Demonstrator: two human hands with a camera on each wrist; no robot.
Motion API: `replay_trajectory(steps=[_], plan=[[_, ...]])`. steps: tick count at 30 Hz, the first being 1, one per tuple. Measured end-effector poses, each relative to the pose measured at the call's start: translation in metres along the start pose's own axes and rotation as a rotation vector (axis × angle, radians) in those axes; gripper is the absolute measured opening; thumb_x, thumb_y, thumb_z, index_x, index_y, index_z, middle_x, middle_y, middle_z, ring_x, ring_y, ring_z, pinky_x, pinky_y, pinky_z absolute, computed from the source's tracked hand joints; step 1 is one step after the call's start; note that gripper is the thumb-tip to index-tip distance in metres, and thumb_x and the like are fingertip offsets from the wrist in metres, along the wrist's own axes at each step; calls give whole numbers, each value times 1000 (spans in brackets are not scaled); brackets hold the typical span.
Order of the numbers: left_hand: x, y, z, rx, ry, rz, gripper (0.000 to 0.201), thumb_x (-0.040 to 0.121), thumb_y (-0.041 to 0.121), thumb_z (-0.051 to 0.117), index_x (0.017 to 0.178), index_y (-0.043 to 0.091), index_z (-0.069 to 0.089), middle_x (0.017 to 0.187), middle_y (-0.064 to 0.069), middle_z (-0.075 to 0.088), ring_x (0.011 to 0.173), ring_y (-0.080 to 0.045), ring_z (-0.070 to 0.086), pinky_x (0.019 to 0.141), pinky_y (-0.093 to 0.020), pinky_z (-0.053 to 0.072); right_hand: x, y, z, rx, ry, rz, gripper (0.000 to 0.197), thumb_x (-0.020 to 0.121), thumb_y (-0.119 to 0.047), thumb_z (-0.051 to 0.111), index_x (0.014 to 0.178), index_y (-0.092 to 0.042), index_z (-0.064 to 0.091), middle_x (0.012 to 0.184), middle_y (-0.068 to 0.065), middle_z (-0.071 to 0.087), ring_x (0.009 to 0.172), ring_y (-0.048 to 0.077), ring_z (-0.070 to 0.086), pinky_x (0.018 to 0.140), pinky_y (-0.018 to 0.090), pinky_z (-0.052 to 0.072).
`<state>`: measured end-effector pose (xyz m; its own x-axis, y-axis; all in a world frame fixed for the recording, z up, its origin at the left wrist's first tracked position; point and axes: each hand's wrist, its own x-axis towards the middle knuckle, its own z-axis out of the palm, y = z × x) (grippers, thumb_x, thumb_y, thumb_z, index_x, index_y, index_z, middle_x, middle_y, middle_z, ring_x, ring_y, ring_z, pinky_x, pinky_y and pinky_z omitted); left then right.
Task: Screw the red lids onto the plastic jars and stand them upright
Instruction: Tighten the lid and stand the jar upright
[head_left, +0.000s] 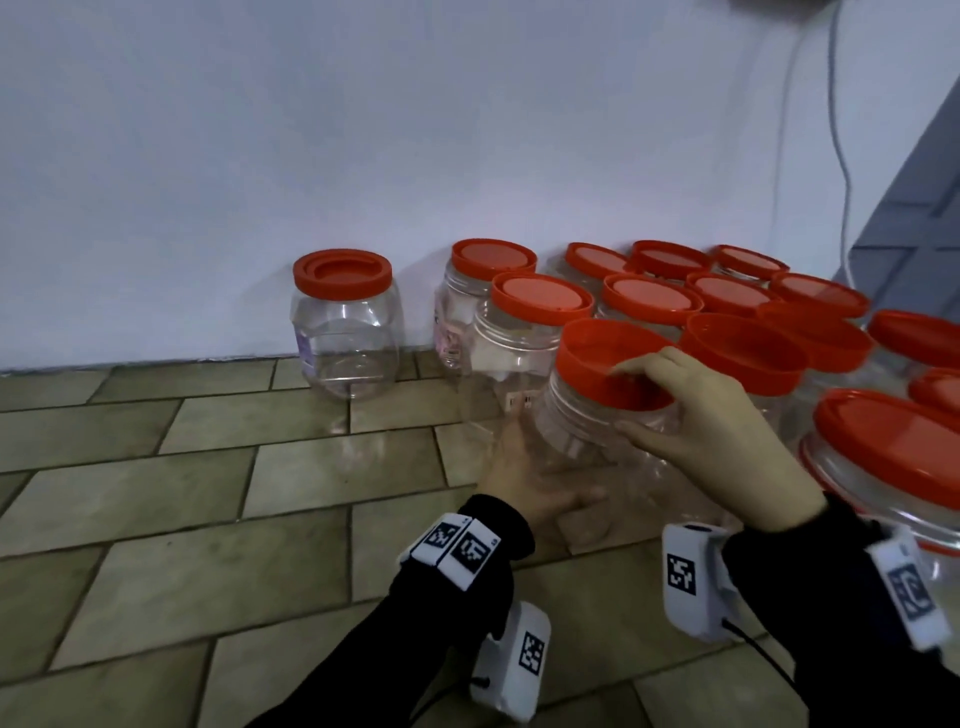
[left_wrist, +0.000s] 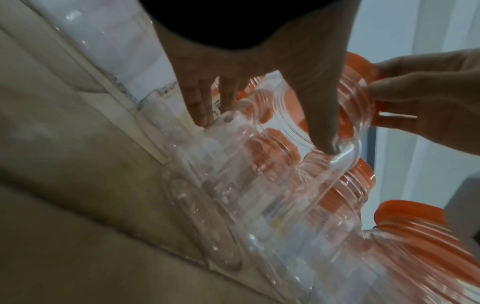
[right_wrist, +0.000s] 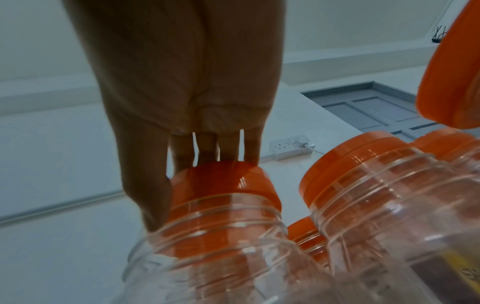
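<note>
A clear plastic jar (head_left: 576, 436) is held tilted above the tiled floor, its mouth pointing up and to the left. My left hand (head_left: 550, 467) grips its body from below and behind, thumb across the front. A red lid (head_left: 608, 358) sits on the jar's threaded neck, and my right hand (head_left: 631, 400) grips the lid's rim with thumb underneath and fingers over the top. In the left wrist view the left hand (left_wrist: 267, 133) wraps the jar (left_wrist: 291, 115). In the right wrist view the right hand (right_wrist: 197, 191) clasps the lid (right_wrist: 223, 181) above the jar's neck (right_wrist: 221, 230).
Several lidded jars (head_left: 649, 301) stand packed together against the white wall on the right, one large jar (head_left: 883, 467) close to my right forearm. A single lidded jar (head_left: 343, 322) stands apart on the left. Tiled floor (head_left: 182, 493) stretches left and front. A grey door (head_left: 924, 208) is at far right.
</note>
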<state>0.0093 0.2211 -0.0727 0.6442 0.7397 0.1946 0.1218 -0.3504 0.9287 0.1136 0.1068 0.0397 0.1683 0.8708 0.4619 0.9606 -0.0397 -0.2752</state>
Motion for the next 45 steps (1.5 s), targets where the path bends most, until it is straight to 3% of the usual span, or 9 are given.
replay_trajectory(steps=[2, 7, 11, 17, 20, 26, 34, 40, 45], plan=[[-7, -2, -6, 78, 26, -38, 117, 36, 59, 79, 135, 30, 24, 137, 2, 42, 125, -20, 38, 104, -43, 36, -3, -4, -2, 82, 32, 15, 51, 69, -13, 78, 109, -25, 48, 102, -17, 50, 96, 5, 49, 81, 6, 36], [-32, -12, -61, 87, 165, 7, 103, 31, 62, 77, 121, 51, 28, 129, 8, 42, 121, -17, 41, 101, -47, 38, -2, -19, -6, 445, 208, 39, 43, 69, -28, 70, 97, -42, 41, 102, -25, 48, 95, -18, 51, 74, 4, 44], [-52, -18, -112, 221, 311, 44, 106, 31, 68, 68, 124, 50, 20, 129, 10, 33, 122, -15, 35, 103, -52, 34, 15, -29, 10, 688, 172, 63, 37, 70, -49, 56, 105, -45, 47, 106, -26, 56, 100, -9, 55, 77, 8, 47], [-69, -24, -153, 382, 417, 114, 108, 39, 68, 63, 133, 48, 13, 141, 7, 27, 130, -20, 29, 101, -61, 29, 52, -39, 74, 1044, -13, 193, 23, 83, -36, 51, 104, -35, 62, 101, -21, 68, 100, 3, 63, 78, 30, 55], [-71, -32, -166, 412, 415, 104, 107, 43, 68, 62, 134, 45, 11, 146, 7, 23, 133, -15, 25, 103, -59, 28, 65, -45, 98, 1126, -79, 270, 18, 93, -24, 46, 97, -25, 63, 88, -14, 70, 87, 1, 64, 74, 22, 55], [-76, -35, -184, 354, 361, 102, 110, 44, 61, 69, 136, 45, 11, 143, 11, 25, 132, -10, 26, 104, -54, 32, 78, -53, 132, 1104, -232, 302, 23, 97, -25, 41, 95, -20, 63, 95, 4, 60, 86, 10, 55, 73, 23, 48], [-69, -33, -191, 462, 210, 122, 109, 42, 63, 68, 135, 47, 13, 137, 21, 24, 122, 0, 26, 103, -37, 32, 75, -51, 134, 900, -148, 105, 15, 90, -33, 52, 103, -38, 56, 96, -13, 60, 80, -5, 55, 74, 22, 41], [-62, -32, -193, 494, 175, 150, 109, 41, 63, 66, 134, 43, 13, 138, 23, 20, 123, 7, 18, 104, -30, 21, 60, -64, 104, 414, -459, -73, 103, 56, -80, 53, 139, -52, -1, 139, -14, 20, 127, 6, 32, 104, 31, 34], [-64, -35, -197, 457, 113, 167, 112, 41, 54, 77, 134, 41, 15, 136, 29, 18, 126, 8, 18, 105, -14, 15, 59, -72, 93, 168, -383, -329, 110, 60, -58, 70, 143, -41, -2, 140, -5, 17, 128, 19, 34, 101, 33, 39]])
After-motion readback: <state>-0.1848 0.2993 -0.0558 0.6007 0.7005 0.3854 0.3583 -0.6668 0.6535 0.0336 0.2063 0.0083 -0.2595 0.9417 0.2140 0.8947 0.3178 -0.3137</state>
